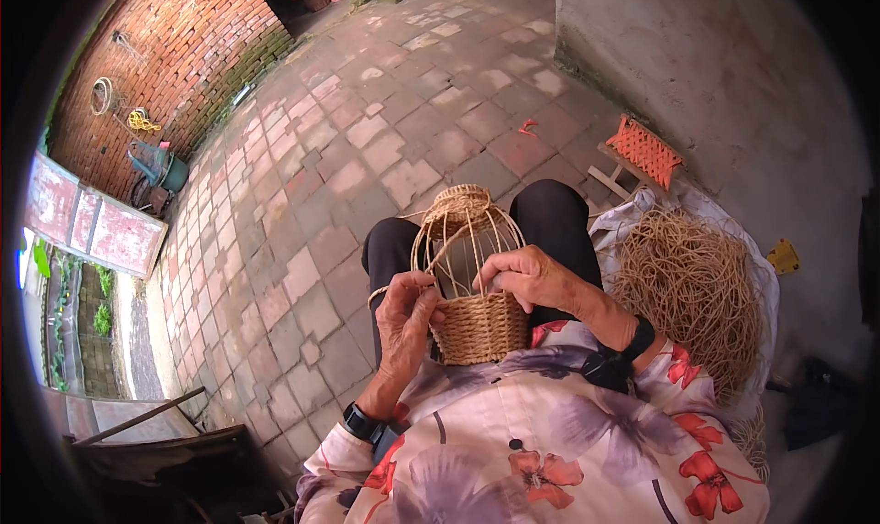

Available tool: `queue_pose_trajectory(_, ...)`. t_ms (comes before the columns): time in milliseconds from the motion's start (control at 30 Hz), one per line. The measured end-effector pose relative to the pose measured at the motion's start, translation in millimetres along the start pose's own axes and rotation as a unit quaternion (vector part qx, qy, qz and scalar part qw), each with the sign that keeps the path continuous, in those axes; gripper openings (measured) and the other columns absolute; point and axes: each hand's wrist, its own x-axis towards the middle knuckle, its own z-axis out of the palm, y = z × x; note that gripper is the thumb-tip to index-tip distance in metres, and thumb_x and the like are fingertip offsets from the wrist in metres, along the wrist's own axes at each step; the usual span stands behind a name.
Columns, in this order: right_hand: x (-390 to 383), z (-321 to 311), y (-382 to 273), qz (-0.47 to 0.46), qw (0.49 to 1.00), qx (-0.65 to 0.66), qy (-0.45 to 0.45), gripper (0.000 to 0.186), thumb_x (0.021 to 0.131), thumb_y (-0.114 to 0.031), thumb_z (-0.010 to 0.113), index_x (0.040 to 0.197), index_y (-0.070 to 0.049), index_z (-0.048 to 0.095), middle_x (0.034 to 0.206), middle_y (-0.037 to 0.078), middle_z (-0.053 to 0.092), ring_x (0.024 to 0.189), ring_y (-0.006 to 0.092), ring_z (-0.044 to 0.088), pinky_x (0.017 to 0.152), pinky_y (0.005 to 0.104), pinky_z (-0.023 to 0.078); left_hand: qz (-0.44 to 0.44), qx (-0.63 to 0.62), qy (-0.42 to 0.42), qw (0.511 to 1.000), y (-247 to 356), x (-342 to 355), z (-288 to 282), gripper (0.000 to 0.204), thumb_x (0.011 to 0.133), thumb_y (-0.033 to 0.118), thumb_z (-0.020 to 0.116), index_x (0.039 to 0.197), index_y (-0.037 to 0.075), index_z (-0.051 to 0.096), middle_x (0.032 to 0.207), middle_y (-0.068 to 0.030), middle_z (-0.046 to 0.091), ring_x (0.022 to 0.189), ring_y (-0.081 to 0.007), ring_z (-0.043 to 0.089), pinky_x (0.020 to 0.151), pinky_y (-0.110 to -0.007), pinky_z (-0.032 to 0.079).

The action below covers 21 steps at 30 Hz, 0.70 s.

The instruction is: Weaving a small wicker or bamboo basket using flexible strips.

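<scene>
A half-woven basket of twisted tan cord rests in my lap between my knees. Its lower band is tightly woven, bare upright ribs rise above it, and a small woven ring joins them at the far end. On the basket's left side, my left hand is closed in a pinch by the woven edge, with a piece of cord showing beside its fingers. My right hand lies over the right side, fingers curled in among the ribs at the woven edge. What its fingertips grip is hidden.
A large heap of loose cord lies in a white sack on my right. Beyond it stands a small stool with an orange woven seat, near a grey wall. Paving stretches ahead to a brick wall.
</scene>
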Motion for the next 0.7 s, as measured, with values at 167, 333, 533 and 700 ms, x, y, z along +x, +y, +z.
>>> queue_pose_trajectory(167,3,-7,9,0.002,0.994,0.103,0.025,0.033,0.088,-0.013,0.052,0.116,0.000,0.062,0.073,0.002,0.062,0.047,0.0041,0.050,0.046,0.0187,0.040,-0.026,-0.005,0.018,0.999,-10,8,2,0.012,0.092,0.009,0.058,0.103,0.009,0.054,0.074,0.0017,0.055,0.062,-0.0044,0.049,0.054,-0.018,0.039)
queue_pose_trajectory(333,1,-4,-3,0.021,0.993,0.111,0.034,0.034,0.088,-0.015,0.055,0.118,-0.001,0.062,0.072,0.004,0.062,0.051,0.0049,0.052,0.051,0.0218,0.044,-0.083,-0.063,0.014,0.995,-11,13,-6,0.013,0.090,0.009,0.058,0.102,0.011,0.053,0.074,0.0024,0.056,0.061,-0.0036,0.048,0.052,-0.018,0.038)
queue_pose_trajectory(533,8,7,-18,-0.154,0.903,-0.264,0.303,0.016,0.079,-0.008,0.069,0.093,-0.006,0.063,0.082,0.008,0.062,0.067,0.0205,0.063,0.059,0.0313,0.050,-0.107,-0.134,0.017,0.985,-17,11,-11,0.014,0.089,0.008,0.059,0.101,0.010,0.051,0.073,0.0013,0.057,0.058,-0.0046,0.049,0.050,-0.019,0.038)
queue_pose_trajectory(700,18,23,-22,-0.218,0.817,-0.475,0.243,0.046,0.076,-0.029,0.074,0.115,-0.011,0.057,0.122,0.011,0.051,0.111,0.0281,0.051,0.091,0.0421,0.039,-0.055,-0.121,0.063,0.989,-19,12,-16,0.015,0.088,0.005,0.057,0.101,0.007,0.051,0.072,-0.0007,0.057,0.058,-0.0058,0.048,0.051,-0.019,0.039)
